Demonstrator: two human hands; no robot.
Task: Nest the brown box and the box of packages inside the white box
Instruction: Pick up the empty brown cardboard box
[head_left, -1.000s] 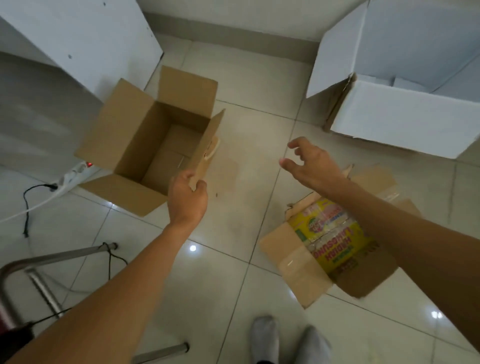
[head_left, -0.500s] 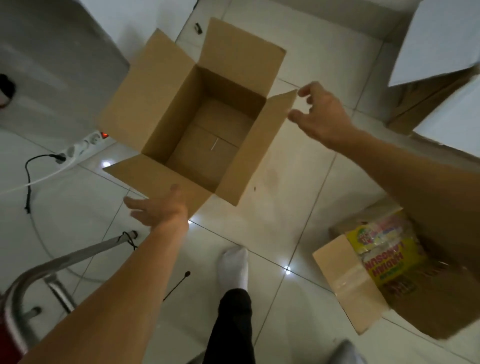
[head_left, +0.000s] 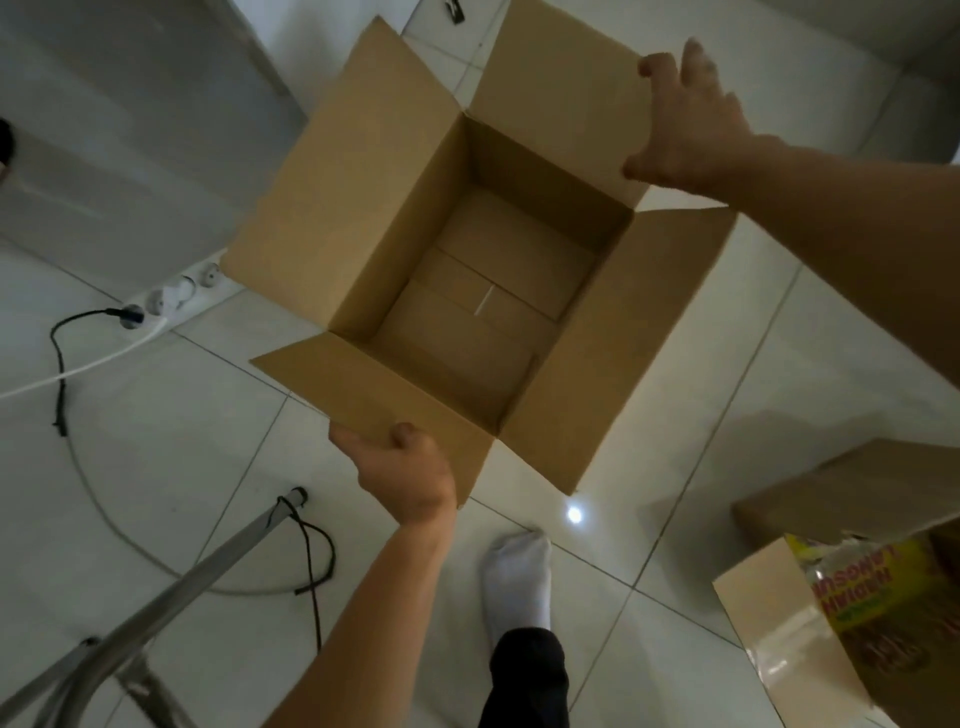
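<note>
Two hands grip one open brown box (head_left: 483, 291), which sits centre frame on the tiled floor (head_left: 727, 415) with all four flaps splayed out, inside bare cardboard, bottom flaps meeting along a seam. Left hand (head_left: 402, 475) at 6 o'clock of the box is clamped on the near flap's edge, thumb on top, fingers under. Right hand (head_left: 685, 124) at 1 o'clock is closed on the far flap's right edge, fingers curled over the top (fingertips blurred). Hands well apart, opposite sides of the box.

Box of packages (head_left: 852, 597) at 4 o'clock of frame, apart from the brown box, flaps open, yellow printed packets (head_left: 862, 587) showing, partly cut off by frame edge. White box not identifiable here.

White-socked foot (head_left: 519, 577) with dark trouser leg at 6 o'clock, just beyond the box's near corner. Power strip (head_left: 171, 301) with a black plug and cable at 9 o'clock, beside the left flap. Metal frame leg (head_left: 171, 587) at 7 o'clock.
</note>
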